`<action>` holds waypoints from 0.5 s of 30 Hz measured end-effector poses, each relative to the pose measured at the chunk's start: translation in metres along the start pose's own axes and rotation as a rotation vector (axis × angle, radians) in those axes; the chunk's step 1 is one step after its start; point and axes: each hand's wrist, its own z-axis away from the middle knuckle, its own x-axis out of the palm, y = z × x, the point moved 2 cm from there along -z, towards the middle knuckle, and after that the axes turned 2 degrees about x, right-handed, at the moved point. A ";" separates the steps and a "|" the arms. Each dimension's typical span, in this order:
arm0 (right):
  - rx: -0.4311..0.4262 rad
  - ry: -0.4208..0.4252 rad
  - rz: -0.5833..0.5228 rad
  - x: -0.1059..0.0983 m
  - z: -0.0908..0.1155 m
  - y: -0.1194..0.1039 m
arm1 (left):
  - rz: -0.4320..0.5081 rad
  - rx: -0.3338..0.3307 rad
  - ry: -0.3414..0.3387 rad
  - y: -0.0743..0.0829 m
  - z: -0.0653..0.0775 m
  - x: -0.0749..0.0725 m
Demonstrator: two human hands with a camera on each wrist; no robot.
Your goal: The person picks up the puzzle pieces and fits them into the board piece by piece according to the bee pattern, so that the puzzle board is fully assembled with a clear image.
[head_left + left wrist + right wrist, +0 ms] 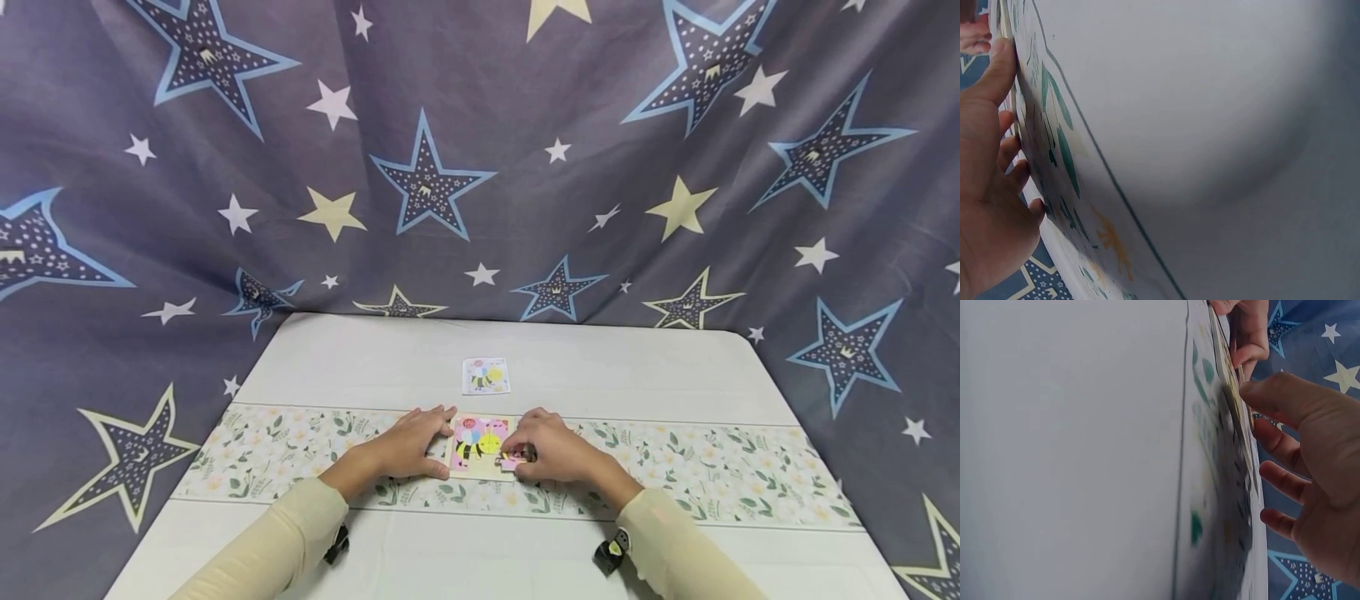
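A square jigsaw puzzle board [481, 477] with a pale wooden rim and a pink, yellow and blue bee picture lies on the floral strip. Along its left edge rests my left hand [411, 443], thumb and fingers spread and touching the rim; in the left wrist view that hand [997, 156] lies beside the board's edge. My right hand [553, 447] pinches a pink-and-dark puzzle piece [513, 460] between thumb and fingers over the board's lower right corner. In the right wrist view the other fingers of the right hand [1316, 456] are loosely bent.
A small printed card [486, 377] with the same bee picture lies behind the board on the white table [360, 358]. A floral band [697, 467] runs across the table. A dark starry curtain [480, 200] hangs behind and at both sides.
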 end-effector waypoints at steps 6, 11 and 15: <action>-0.021 -0.014 -0.003 0.004 -0.013 -0.011 | 0.005 -0.006 -0.001 0.000 0.000 0.001; -0.026 -0.025 0.007 0.009 -0.022 -0.018 | 0.007 -0.006 -0.001 -0.001 0.000 0.002; -0.042 -0.028 0.009 0.012 -0.028 -0.023 | 0.003 -0.003 0.000 -0.001 0.000 0.001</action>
